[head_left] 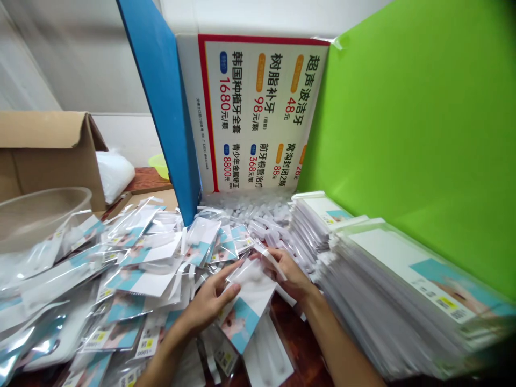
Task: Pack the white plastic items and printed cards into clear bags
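A clear plastic packet [252,301] with a white and turquoise printed card is tilted between my hands. My left hand [213,295] grips its left edge, thumb on the front face. At the packet's upper right corner, my right hand [284,269] has its fingers closed by the loose clear flap [274,260]; the fingertips are partly hidden behind it. Something whitish shows inside the packet, too blurred to name. Below it lies another packet [268,352] on the dark red table [302,344]. Small whitish pieces [270,226] are heaped just beyond my hands.
Many similar packets [149,252] are piled on the left, beside a translucent tub [44,209] and a cardboard box [44,156]. Stacks of flat packets [387,290] stand on the right. Blue [161,97], printed [258,113] and green [411,134] panels wall in the back and right.
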A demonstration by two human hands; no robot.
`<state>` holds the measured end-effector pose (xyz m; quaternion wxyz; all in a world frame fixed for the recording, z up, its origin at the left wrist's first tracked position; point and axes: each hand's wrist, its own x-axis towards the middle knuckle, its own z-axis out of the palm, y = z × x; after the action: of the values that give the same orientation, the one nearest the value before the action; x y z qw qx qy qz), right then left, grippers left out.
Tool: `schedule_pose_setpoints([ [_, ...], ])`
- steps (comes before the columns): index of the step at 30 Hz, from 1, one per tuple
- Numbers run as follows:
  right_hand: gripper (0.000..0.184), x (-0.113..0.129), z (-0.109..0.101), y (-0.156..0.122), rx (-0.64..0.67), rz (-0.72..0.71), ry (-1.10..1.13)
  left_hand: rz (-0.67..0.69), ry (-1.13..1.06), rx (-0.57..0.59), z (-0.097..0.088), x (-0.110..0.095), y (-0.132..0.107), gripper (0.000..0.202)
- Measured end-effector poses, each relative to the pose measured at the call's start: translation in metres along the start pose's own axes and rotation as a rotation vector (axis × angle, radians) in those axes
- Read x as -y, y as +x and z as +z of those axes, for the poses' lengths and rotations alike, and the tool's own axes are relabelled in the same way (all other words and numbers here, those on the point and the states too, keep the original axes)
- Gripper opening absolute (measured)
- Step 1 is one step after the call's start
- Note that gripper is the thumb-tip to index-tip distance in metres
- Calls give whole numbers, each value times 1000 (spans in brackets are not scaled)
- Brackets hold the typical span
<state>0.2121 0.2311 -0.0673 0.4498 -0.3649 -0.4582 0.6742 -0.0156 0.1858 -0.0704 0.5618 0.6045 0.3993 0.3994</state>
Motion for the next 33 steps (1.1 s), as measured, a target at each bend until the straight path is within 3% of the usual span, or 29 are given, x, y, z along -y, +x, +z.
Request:
schedule_pose_setpoints([
  [2, 28, 1, 2, -2, 16, -8, 26, 3, -2, 18, -1, -2, 1, 56],
  [5, 29, 5, 3, -5, 47, -34, 72, -11, -19, -57, -3, -2, 3, 52],
  [8, 41, 8, 5, -8, 98, -75, 107, -51, -49, -84, -5, -1, 3, 50],
  [17, 29, 6, 9, -3, -81, -241, -79, -22, -54, -17, -2, -4, 2, 50],
  [22, 34, -2, 3, 2, -140, -196, -32, -23, -47, -21, -1, -4, 1, 50],
  [26, 32, -8, 0, 4, -107, -161, -70, -9, -35, -11, -1, -3, 1, 50],
  [30, 42, -7, 1, 2, -90, -129, -129, -3, -49, 7, 0, -4, 1, 50],
  [33, 36, -5, 4, 0, -101, -110, -147, 1, -58, -3, 0, -5, 1, 49],
])
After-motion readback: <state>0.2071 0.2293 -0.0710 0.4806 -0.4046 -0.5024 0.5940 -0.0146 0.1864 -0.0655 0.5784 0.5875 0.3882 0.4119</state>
